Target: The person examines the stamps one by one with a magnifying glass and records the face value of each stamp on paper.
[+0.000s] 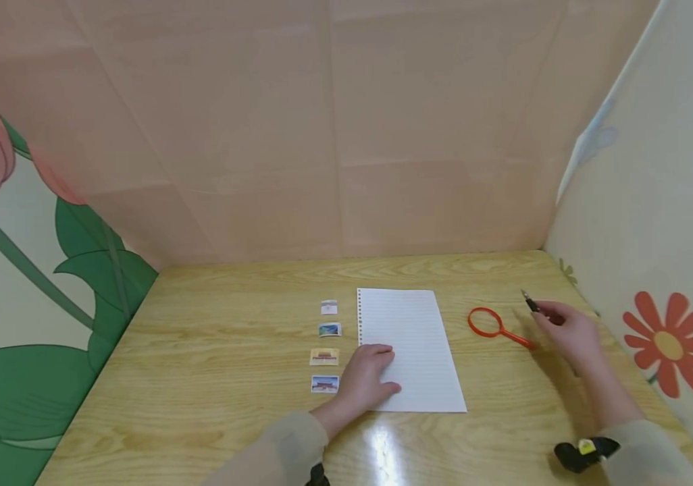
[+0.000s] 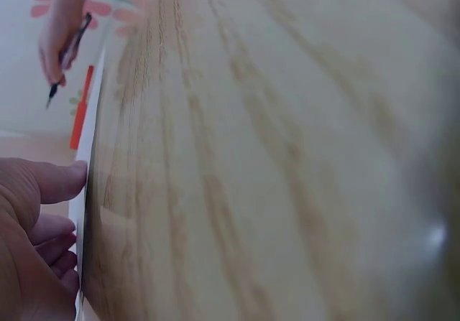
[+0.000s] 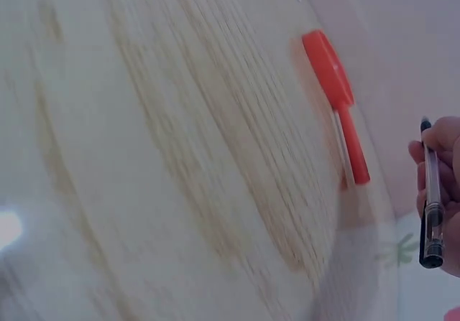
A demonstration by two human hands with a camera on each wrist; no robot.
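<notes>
Far L on the tabletop point(image 1: 231, 351): 4 small picture cards in a rough column, top to bottom a whitish card point(image 1: 329, 307), a blue-green card point(image 1: 329, 329), a yellow card point(image 1: 324, 357) and a bldg. card point(image 1: 325, 384). All lie flat, apart from each other, just beside the paper's punched edge; none on it. Next the L hand point(image 1: 367, 378), thumb & fingers spread loosely, resting on the lower L part of the lined sheet point(image 1: 404, 324), gripping nothing afaict. Sheet lies flat, mid-tabletop, holes to L; ruled lines only, no writing visible (bit under hand hidden). R of it, w/ a gap, the red mag. glass point(image 1: 503, 331) lies flat, untouched, handle toward the R hand point(image 1: 571, 335), which is up off the tabletop pinching a pen point(image 1: 529, 302), tip clear of the paper. Progress, my read: prep looks done, i.e. cards lined up, sheet steadied, pen in hand; tip looks bare, tho small. Pen work on the page seems not yet begun, so approx. all of that is left. Can't tell if cards or mag. glass have had any use; nothing visible says so.
</notes>
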